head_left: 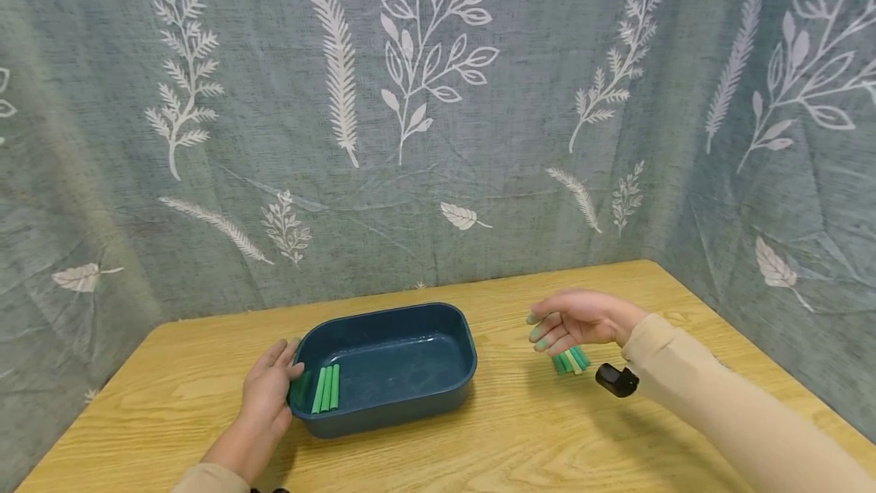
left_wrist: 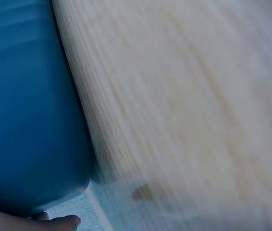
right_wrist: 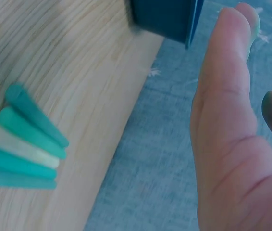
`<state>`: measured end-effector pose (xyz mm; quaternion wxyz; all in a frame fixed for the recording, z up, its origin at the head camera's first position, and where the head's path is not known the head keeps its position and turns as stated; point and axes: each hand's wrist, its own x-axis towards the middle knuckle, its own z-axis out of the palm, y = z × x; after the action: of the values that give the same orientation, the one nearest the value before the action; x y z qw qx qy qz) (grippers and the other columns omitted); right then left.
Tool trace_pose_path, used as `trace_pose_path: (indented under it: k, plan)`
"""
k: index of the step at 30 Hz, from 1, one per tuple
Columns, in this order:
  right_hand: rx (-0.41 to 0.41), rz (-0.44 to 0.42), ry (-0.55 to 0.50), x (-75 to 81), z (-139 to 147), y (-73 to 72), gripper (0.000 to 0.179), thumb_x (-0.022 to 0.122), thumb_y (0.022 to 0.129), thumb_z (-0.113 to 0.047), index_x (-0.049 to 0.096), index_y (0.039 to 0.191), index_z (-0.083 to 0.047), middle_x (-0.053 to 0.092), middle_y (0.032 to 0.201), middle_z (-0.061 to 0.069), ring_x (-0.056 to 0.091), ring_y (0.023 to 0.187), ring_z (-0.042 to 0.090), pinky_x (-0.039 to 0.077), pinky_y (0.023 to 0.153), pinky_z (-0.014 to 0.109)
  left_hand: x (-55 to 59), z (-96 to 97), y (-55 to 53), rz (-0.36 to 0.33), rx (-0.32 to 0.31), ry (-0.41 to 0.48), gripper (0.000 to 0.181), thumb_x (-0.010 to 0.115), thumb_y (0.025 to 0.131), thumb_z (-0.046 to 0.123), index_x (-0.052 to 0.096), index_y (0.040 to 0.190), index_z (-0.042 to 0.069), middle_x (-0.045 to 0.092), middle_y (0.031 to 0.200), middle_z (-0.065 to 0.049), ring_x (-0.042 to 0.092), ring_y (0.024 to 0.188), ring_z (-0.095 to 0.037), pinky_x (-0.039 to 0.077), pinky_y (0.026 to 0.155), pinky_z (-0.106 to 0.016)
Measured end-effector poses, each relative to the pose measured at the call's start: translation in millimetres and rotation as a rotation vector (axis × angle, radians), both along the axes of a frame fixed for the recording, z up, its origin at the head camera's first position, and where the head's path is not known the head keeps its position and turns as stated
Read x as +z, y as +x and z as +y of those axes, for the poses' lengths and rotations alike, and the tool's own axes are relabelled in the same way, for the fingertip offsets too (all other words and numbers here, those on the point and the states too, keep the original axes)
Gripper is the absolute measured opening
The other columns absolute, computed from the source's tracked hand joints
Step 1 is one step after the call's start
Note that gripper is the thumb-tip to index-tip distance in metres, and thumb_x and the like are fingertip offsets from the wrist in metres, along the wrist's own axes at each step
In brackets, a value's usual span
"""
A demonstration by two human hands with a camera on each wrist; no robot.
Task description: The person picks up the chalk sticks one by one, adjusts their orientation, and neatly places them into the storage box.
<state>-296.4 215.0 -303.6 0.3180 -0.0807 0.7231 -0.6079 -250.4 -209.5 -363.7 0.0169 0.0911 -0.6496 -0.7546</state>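
Note:
A dark blue rectangular tub point(head_left: 404, 371) stands on the table, with three green chalk sticks point(head_left: 325, 389) side by side in its left end. My left hand point(head_left: 267, 386) holds the tub's left end, the thumb over the rim; in the left wrist view only part of the hand shows at the bottom edge. To the right of the tub, my right hand point(head_left: 582, 318) hovers with fingers extended, holding nothing. Its fingertips look greenish. Beneath it lies a fanned group of chalk sticks point(right_wrist: 28, 139), several green and one pale, partly hidden by the hand in the head view.
The light wooden table point(head_left: 506, 440) ends at the back against a grey-blue curtain point(head_left: 438, 234) with white leaf prints. Another curtain side closes off the right. A black wrist device point(head_left: 617, 380) hangs under the right sleeve.

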Motion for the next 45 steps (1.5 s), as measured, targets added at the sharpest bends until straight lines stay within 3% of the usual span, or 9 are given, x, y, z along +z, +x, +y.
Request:
trace_pose_path:
  k: [7, 16, 27, 34, 45]
  plan:
    - [-0.019, -0.017, -0.029, -8.4, 23, 3.9, 0.032, 0.041, 0.104, -0.016, 0.049, 0.122, 0.010, 0.066, 0.087, 0.007, 0.067, 0.073, 0.013, 0.057, 0.072, 0.028, 0.2, 1.2, 2.0, -0.003, 0.007, -0.013, 0.064, 0.027, 0.101, -0.007, -0.009, 0.153, 0.003, -0.003, 0.160, -0.016, -0.009, 0.145, -0.032, 0.009, 0.118, -0.044]
    - [-0.027, -0.014, -0.058, -14.6, 42, 5.8, 0.023, 0.042, 0.104, -0.015, 0.058, 0.110, 0.000, 0.068, 0.086, 0.007, 0.068, 0.074, 0.014, 0.057, 0.070, 0.028, -0.5, 1.6, 0.7, 0.000, 0.003, -0.007, 0.064, 0.027, 0.102, -0.007, -0.011, 0.152, 0.003, -0.004, 0.160, -0.016, -0.011, 0.145, -0.031, 0.007, 0.118, -0.044]
    - [-0.077, -0.001, -0.028, -27.0, 60, 7.4, 0.035, 0.045, 0.103, -0.016, 0.049, 0.124, 0.012, 0.066, 0.089, 0.009, 0.069, 0.076, 0.015, 0.058, 0.071, 0.029, -1.6, 2.4, -0.4, 0.001, 0.008, -0.003, 0.065, 0.028, 0.101, -0.007, -0.010, 0.153, 0.003, -0.003, 0.160, -0.015, -0.010, 0.145, -0.031, 0.008, 0.118, -0.043]
    - [-0.133, 0.001, 0.049, -39.2, 67, 1.4, 0.034, 0.047, 0.102, -0.015, 0.051, 0.126, 0.009, 0.064, 0.085, 0.006, 0.066, 0.073, 0.014, 0.058, 0.070, 0.030, -1.4, 2.1, 0.0, -0.001, 0.010, -0.008, 0.065, 0.029, 0.102, -0.007, -0.010, 0.153, 0.003, -0.003, 0.160, -0.016, -0.011, 0.145, -0.031, 0.008, 0.118, -0.042]
    - [-0.240, -0.055, 0.121, -51.0, 72, -16.3, 0.023, 0.050, 0.101, -0.015, 0.055, 0.115, 0.003, 0.059, 0.073, 0.002, 0.060, 0.062, 0.011, 0.055, 0.061, 0.025, -0.3, 1.7, -1.3, -0.014, 0.014, -0.010, 0.066, 0.029, 0.101, -0.009, -0.011, 0.152, 0.002, -0.003, 0.159, -0.016, -0.011, 0.145, -0.031, 0.006, 0.118, -0.042]
